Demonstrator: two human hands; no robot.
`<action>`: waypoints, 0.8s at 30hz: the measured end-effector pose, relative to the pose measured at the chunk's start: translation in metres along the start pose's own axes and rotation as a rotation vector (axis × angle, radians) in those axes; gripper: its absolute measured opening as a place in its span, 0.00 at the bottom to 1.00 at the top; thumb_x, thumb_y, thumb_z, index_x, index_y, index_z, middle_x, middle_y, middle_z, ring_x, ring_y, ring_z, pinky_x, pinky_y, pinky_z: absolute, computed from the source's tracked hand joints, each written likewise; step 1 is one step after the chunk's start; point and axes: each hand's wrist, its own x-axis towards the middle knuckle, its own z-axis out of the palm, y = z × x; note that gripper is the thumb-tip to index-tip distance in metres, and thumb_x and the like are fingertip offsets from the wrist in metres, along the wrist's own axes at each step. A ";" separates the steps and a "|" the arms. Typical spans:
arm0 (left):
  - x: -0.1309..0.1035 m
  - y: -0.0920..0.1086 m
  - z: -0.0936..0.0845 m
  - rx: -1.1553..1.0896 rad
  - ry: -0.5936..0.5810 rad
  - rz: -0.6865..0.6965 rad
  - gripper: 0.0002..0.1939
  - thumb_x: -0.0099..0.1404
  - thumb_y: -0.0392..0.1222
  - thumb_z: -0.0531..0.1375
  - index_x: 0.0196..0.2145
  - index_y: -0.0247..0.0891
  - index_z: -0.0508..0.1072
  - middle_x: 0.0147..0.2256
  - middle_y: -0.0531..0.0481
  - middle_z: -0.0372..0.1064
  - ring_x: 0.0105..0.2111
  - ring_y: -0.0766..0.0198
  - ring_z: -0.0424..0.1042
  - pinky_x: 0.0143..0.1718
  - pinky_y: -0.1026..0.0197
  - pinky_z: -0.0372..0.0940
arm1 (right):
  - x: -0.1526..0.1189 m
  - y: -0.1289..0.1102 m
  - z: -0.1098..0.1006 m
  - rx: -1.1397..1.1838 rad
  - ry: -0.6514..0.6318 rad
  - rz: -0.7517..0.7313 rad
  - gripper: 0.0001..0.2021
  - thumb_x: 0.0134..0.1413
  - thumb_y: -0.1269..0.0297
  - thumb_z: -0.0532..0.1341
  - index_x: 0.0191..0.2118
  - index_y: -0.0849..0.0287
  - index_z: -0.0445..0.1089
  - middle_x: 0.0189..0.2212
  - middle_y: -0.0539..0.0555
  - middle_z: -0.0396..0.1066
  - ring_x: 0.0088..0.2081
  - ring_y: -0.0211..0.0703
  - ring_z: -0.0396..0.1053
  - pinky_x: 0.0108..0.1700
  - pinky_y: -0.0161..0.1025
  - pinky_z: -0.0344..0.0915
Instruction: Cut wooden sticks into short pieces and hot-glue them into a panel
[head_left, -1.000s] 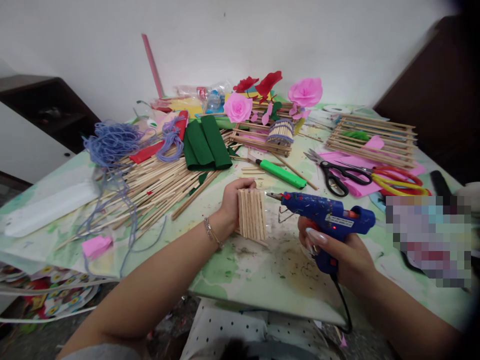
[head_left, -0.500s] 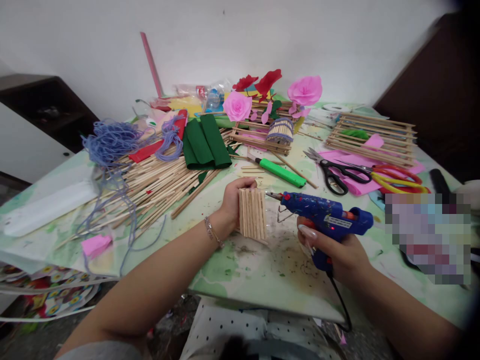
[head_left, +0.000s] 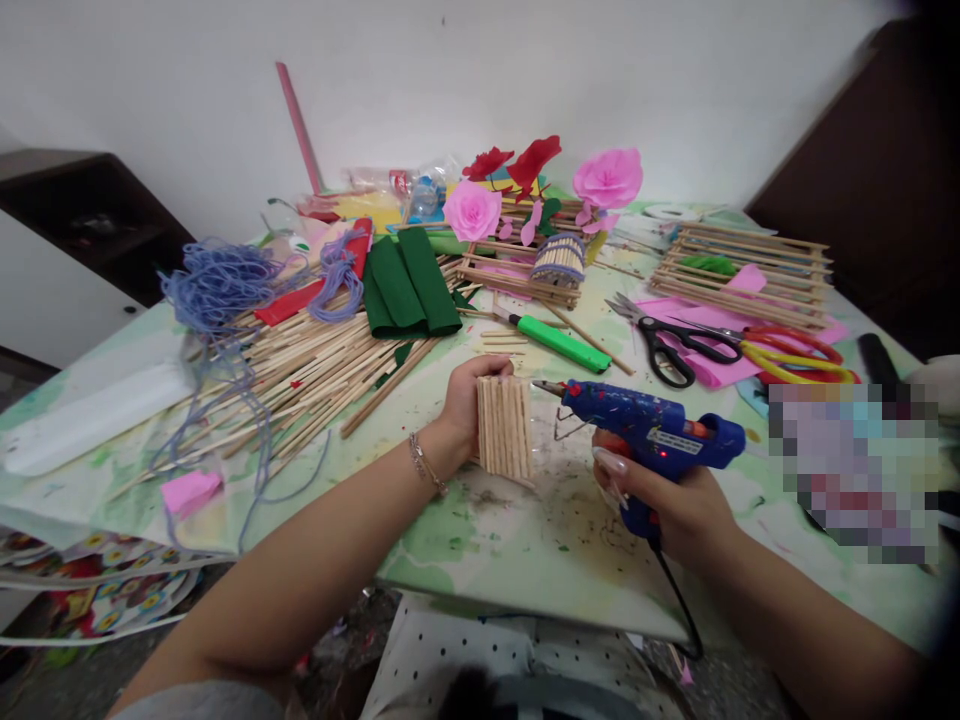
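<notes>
My left hand (head_left: 466,405) is closed around the left side of a small panel of wooden sticks (head_left: 506,428), holding it upright just over the table. My right hand (head_left: 664,490) grips a blue hot glue gun (head_left: 637,420) by its handle, fingers wrapped near the orange trigger. The gun's metal nozzle points left and sits at the panel's upper right edge; whether it touches I cannot tell. A small red light glows on the gun's body. Behind the panel lie a green utility knife (head_left: 562,343) and a few short cut sticks (head_left: 504,342).
Loose sticks (head_left: 330,370), purple yarn (head_left: 221,285) and green crepe paper (head_left: 412,285) lie to the left. Stick frames (head_left: 742,275), pink paper flowers (head_left: 472,210) and black-handled scissors (head_left: 675,345) are at the back and right. The gun's cord (head_left: 682,600) hangs over the table's front edge.
Almost nothing differs. The glue gun's rear has dipped very slightly in my right hand, while the stick panel and my left hand stay in place.
</notes>
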 end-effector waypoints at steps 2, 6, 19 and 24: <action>0.000 0.000 0.000 -0.008 0.000 0.007 0.16 0.57 0.40 0.52 0.13 0.37 0.59 0.09 0.55 0.49 0.09 0.69 0.53 0.11 0.67 0.47 | 0.000 0.001 0.000 -0.006 0.001 -0.008 0.18 0.36 0.51 0.70 0.27 0.58 0.68 0.19 0.49 0.62 0.22 0.38 0.59 0.22 0.38 0.57; 0.001 -0.001 -0.001 -0.028 -0.015 -0.010 0.17 0.58 0.40 0.51 0.13 0.37 0.58 0.09 0.55 0.49 0.09 0.70 0.52 0.11 0.67 0.47 | 0.001 0.002 0.001 -0.019 0.013 -0.034 0.17 0.35 0.51 0.70 0.27 0.58 0.68 0.19 0.49 0.62 0.22 0.38 0.59 0.23 0.38 0.59; -0.001 0.002 0.002 -0.005 0.019 -0.015 0.16 0.56 0.40 0.53 0.13 0.38 0.58 0.09 0.55 0.49 0.09 0.70 0.52 0.12 0.68 0.48 | 0.002 0.004 0.002 0.002 0.023 -0.034 0.18 0.35 0.51 0.70 0.26 0.58 0.66 0.19 0.48 0.60 0.21 0.37 0.58 0.22 0.37 0.57; 0.001 0.001 0.000 -0.002 0.003 -0.004 0.15 0.55 0.40 0.54 0.14 0.37 0.58 0.10 0.56 0.50 0.09 0.70 0.52 0.12 0.67 0.47 | 0.002 0.005 0.001 -0.012 -0.017 -0.025 0.18 0.37 0.50 0.69 0.26 0.58 0.66 0.18 0.47 0.59 0.21 0.36 0.57 0.21 0.37 0.56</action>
